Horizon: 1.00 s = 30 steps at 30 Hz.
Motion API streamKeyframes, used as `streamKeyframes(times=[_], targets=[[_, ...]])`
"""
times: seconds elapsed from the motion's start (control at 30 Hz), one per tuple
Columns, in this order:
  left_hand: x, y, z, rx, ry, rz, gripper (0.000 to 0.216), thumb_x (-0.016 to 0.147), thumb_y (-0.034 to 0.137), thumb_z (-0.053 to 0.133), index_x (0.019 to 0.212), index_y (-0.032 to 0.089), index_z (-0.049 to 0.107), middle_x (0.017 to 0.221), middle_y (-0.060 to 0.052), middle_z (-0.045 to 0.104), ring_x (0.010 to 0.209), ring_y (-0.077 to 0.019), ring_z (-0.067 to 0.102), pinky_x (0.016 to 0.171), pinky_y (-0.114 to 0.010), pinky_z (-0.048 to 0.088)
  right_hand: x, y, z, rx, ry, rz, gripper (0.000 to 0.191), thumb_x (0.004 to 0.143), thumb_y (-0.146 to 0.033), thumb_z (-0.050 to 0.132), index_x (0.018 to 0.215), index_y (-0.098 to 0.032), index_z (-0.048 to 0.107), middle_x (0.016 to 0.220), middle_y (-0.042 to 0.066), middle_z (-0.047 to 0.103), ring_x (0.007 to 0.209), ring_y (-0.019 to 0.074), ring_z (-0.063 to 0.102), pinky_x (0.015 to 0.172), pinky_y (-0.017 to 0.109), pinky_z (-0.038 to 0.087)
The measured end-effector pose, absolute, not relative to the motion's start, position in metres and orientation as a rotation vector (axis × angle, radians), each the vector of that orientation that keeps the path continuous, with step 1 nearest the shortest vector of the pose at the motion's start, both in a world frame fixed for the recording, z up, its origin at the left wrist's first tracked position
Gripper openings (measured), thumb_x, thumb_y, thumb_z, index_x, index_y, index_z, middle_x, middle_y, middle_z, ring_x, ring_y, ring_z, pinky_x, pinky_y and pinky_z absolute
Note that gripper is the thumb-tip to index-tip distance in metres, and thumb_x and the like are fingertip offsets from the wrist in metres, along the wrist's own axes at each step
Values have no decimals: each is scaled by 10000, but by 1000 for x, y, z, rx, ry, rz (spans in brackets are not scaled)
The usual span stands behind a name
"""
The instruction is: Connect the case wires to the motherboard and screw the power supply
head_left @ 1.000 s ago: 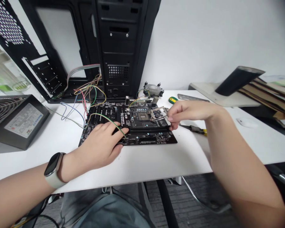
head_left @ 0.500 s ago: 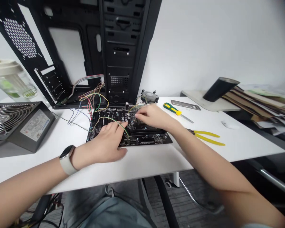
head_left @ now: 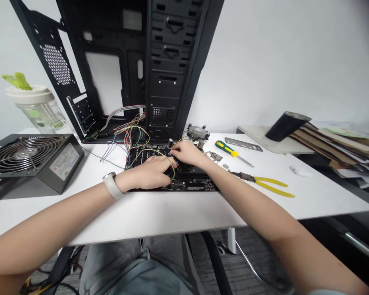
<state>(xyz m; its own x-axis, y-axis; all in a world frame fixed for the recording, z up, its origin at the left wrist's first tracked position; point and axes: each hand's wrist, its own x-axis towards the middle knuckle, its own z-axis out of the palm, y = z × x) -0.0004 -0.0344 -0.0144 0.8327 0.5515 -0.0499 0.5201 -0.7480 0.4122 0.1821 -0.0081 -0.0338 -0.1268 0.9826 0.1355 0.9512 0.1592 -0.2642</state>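
Note:
A black motherboard [head_left: 192, 185] lies on the white table in front of the PC case. My left hand [head_left: 150, 173] rests over its left half, fingers stretched across the board, thumb near the front edge. A thin yellow-green wire [head_left: 156, 151] arches past those fingers and bends down toward the board. My right hand [head_left: 188, 154] is above the middle of the board, fingertips pinched together close to my left index finger. What the pinch holds, if anything, is too small to make out. Several coloured wires [head_left: 132, 133] run from the case to the board's left end.
The open black PC case [head_left: 169, 98] stands behind. A power supply [head_left: 66, 162] and lidded cup [head_left: 38, 108] are left. A small cooling fan [head_left: 198, 132], screwdriver [head_left: 226, 148], yellow-handled pliers [head_left: 272, 186], metal I/O plate [head_left: 243, 144] and white mouse [head_left: 299, 170] lie right.
The view has shifted, so the table things appear further right and lower. My left hand has moved closer to my right fingertips, its thumb now over the board.

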Motion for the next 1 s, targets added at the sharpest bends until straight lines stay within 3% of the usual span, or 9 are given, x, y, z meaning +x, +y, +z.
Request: streamKeyframes(times=[0.13, 0.27, 0.57, 1.0], targets=[[5, -30, -33, 2676, 937, 340, 417, 736, 50, 423, 1110, 173, 562, 1175, -71, 621, 1111, -190, 570, 1012, -323, 442, 187, -4, -45, -1809, -1999, 210, 213, 855, -182, 571, 732, -139, 739, 841, 64, 739, 755, 158, 645, 721, 249, 446], [17, -29, -39, 2724, 1150, 420, 357, 838, 144, 437, 1173, 82, 546, 1224, -165, 596, 1190, -271, 536, 1072, -432, 391, 187, 1, -53, -1728, -1926, 286, 159, 817, -150, 623, 708, -149, 739, 884, 50, 754, 824, 165, 678, 744, 240, 468], [22, -27, -53, 2811, 1252, 232, 565, 968, 382, 347, 1423, 48, 376, 1521, -194, 356, 1430, -314, 302, 1169, -490, 246, 188, 4, -66, -1643, -1788, 375, 172, 807, -115, 619, 696, -157, 743, 901, 54, 761, 880, 184, 701, 836, 272, 505], [24, -27, -53, 2876, 1224, 138, 599, 981, 390, 281, 1464, 38, 310, 1535, -177, 335, 1441, -298, 283, 1164, -521, 235, 184, 4, -69, -1617, -1675, 396, 167, 802, -101, 620, 703, -153, 744, 887, 54, 762, 877, 190, 703, 839, 273, 505]])
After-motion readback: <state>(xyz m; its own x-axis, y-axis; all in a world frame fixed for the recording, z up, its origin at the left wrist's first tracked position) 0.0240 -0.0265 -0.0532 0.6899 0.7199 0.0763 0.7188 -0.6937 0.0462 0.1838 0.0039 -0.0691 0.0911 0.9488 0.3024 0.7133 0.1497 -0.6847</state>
